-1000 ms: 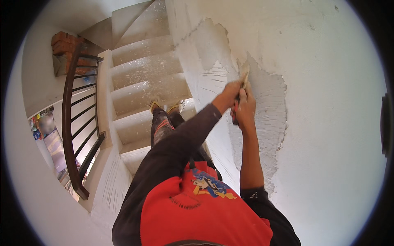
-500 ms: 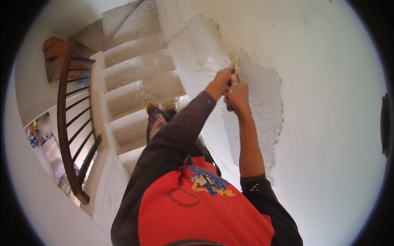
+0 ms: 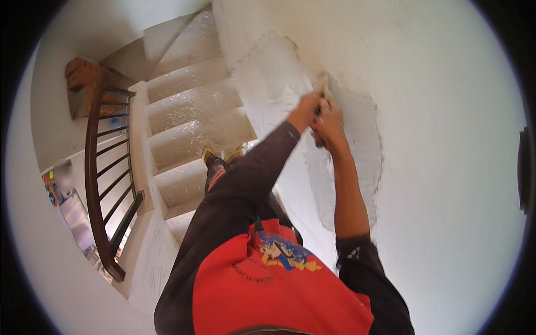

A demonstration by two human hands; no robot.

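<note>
Both my hands are closed on a scraper (image 3: pixel 325 85) with a pale, narrow blade and a dark and red handle, held against the white wall (image 3: pixel 441 151). The blade sits at the upper part of a rough grey patch (image 3: pixel 354 162) of scraped wall. My left hand (image 3: pixel 309 107) grips it from the left, higher up. My right hand (image 3: pixel 329 127) wraps the handle just to the right and below, hiding much of it. The hands are slightly blurred, so finer detail of the blade is unclear.
Dusty concrete steps (image 3: pixel 190 100) rise left of the wall, with my sandalled feet on them. A brown railing (image 3: pixel 92 178) runs along the stair's left side. Red bricks (image 3: pixel 82 81) are stacked beyond it, and assorted items (image 3: pixel 75 212) show below through the opening.
My hands and scraper have shifted up and slightly left since a second ago, both still gripping. The whole view has wavered a little, the stairs moving left, then back down and right.
</note>
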